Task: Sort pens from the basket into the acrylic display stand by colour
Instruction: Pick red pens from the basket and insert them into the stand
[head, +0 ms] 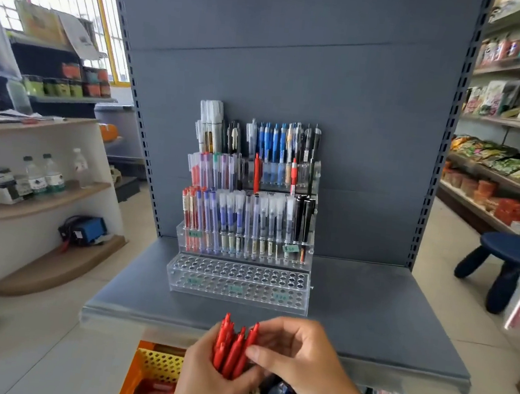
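My left hand (208, 382) grips a bunch of red pens (233, 346), tips up, low in the middle of the view. My right hand (301, 360) reaches in from the right and pinches one of those pens near its top. Behind them, on the grey shelf (352, 311), stands the tiered acrylic display stand (239, 283). Its front tier of holes is empty. The upper tiers hold red, purple, blue, white and black pens. A yellow perforated basket (157, 363) sits below my left hand, partly hidden.
Under the shelf edge lie an orange crate (131, 376) and mixed goods. A white counter with bottles (40, 178) stands at the left. A blue stool (504, 263) and stocked shelves (507, 179) are at the right. The grey back panel rises behind the stand.
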Demonstrator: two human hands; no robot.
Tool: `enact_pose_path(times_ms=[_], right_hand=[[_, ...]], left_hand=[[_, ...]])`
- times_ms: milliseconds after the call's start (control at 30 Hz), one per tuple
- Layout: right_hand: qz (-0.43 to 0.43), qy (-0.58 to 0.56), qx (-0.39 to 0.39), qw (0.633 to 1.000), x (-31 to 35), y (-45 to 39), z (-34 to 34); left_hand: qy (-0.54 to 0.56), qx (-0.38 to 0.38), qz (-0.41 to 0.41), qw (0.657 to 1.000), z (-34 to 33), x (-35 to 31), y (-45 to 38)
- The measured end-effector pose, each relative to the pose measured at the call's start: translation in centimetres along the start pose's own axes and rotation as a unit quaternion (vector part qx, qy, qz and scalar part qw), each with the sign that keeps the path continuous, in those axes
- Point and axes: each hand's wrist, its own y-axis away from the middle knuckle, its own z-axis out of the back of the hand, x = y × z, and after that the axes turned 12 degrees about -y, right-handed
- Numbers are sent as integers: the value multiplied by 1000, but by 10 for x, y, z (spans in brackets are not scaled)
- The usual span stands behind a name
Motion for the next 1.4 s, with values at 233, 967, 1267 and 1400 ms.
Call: enact_pose_path(times_ms=[233, 967, 1267, 1400], right_hand=[[17, 23, -7, 1000, 5, -16, 5], [58, 21, -9, 998, 25, -39, 3], [66, 26, -29, 997, 30, -104, -2], [77, 14, -10, 997, 31, -129, -14]], left_hand=[[-3, 15, -5, 1000, 2, 6, -19], [34, 42, -7, 999, 12, -3, -53], [49, -20, 0, 999, 29, 7, -104], [106, -51, 30, 993, 42, 30, -114]])
